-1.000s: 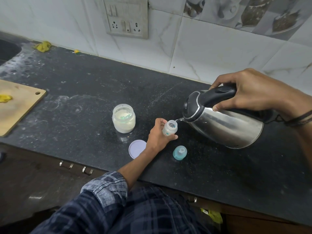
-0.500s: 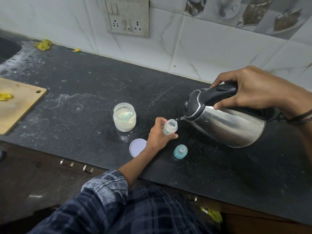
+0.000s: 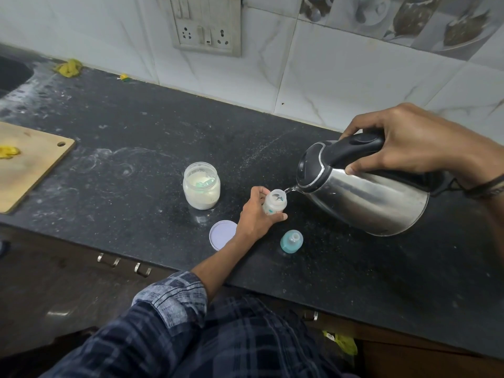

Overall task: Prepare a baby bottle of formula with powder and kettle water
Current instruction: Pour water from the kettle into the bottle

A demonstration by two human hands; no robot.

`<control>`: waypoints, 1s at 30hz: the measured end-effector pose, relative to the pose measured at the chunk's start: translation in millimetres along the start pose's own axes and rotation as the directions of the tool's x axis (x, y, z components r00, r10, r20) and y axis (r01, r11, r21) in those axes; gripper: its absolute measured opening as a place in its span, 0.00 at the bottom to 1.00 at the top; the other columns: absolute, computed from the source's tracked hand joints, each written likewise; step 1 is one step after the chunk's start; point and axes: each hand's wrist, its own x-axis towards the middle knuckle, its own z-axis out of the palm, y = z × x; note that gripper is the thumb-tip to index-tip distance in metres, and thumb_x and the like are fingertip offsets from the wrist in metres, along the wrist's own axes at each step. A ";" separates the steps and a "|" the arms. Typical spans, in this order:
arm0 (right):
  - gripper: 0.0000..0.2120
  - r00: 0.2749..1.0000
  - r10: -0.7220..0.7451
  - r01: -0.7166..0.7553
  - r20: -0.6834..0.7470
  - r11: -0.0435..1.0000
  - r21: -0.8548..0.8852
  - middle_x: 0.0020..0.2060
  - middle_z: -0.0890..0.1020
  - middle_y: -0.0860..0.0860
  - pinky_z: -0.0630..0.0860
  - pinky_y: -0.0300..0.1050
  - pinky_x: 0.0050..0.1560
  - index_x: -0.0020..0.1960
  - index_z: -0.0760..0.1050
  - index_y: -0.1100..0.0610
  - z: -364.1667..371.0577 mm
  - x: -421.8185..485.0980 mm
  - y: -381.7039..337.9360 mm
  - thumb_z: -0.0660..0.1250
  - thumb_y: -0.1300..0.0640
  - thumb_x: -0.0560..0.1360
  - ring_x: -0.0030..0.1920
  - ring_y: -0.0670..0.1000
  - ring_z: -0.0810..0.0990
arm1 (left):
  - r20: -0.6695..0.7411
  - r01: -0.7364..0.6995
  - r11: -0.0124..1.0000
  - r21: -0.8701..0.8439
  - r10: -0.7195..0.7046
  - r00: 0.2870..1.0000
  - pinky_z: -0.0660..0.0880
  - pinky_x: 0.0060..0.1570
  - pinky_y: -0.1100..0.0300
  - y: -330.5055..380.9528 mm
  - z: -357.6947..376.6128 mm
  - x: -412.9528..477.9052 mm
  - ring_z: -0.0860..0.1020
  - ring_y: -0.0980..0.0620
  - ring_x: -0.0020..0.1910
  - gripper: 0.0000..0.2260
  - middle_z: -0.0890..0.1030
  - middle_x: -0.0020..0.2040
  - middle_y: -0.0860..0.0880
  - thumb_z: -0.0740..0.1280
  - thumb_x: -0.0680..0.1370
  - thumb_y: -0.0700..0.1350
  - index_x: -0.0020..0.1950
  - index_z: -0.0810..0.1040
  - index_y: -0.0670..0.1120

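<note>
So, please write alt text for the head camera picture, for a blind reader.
A right hand tilts a steel kettle with a black handle, pouring water into a small clear baby bottle held by the left hand at a black counter. Nearby are an open jar of pale powder, a round white lid and a teal bottle cap.

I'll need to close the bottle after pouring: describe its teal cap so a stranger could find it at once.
On the black counter, find the steel kettle tipped at the right. Below its spout, near the counter's front edge, the cap stands just right of the left hand holding the bottle. It is the only teal, domed piece; the lid nearby is flat and pale.
</note>
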 end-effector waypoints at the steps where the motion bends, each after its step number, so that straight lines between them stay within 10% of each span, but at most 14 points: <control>1: 0.20 1.000 -0.002 0.002 0.001 1.000 -0.001 0.38 0.84 0.46 0.79 0.52 0.47 0.53 0.80 0.41 0.0 0.1 0.0 0.80 0.40 0.64 0.41 0.47 0.81 | 0.000 0.001 1.000 -0.001 -0.001 1.000 0.76 0.62 0.50 0.2 0.0 -0.1 0.78 0.52 0.61 0.30 0.79 0.61 0.52 0.83 0.68 0.46 0.60 0.67 0.53; 17: 0.18 0.999 -0.029 0.032 -0.033 0.996 0.081 0.33 0.82 0.41 0.74 0.46 0.39 0.49 0.79 0.41 10.6 3.0 9.6 0.82 0.44 0.64 0.36 0.42 0.79 | -0.008 -0.002 1.000 0.015 0.002 1.000 0.76 0.62 0.50 1.3 -0.4 -1.6 0.78 0.51 0.61 0.30 0.79 0.61 0.52 0.83 0.68 0.47 0.60 0.67 0.53; 30: 0.18 0.996 0.008 0.022 -0.086 0.938 0.345 0.43 0.86 0.41 0.80 0.57 0.56 0.50 0.82 0.43 47.6 -1.1 33.3 0.84 0.50 0.64 0.47 0.46 0.84 | 0.003 -0.010 1.000 -0.001 0.010 1.000 0.74 0.65 0.49 0.5 -0.8 -2.2 0.79 0.54 0.60 0.33 0.80 0.61 0.55 0.83 0.67 0.48 0.65 0.69 0.54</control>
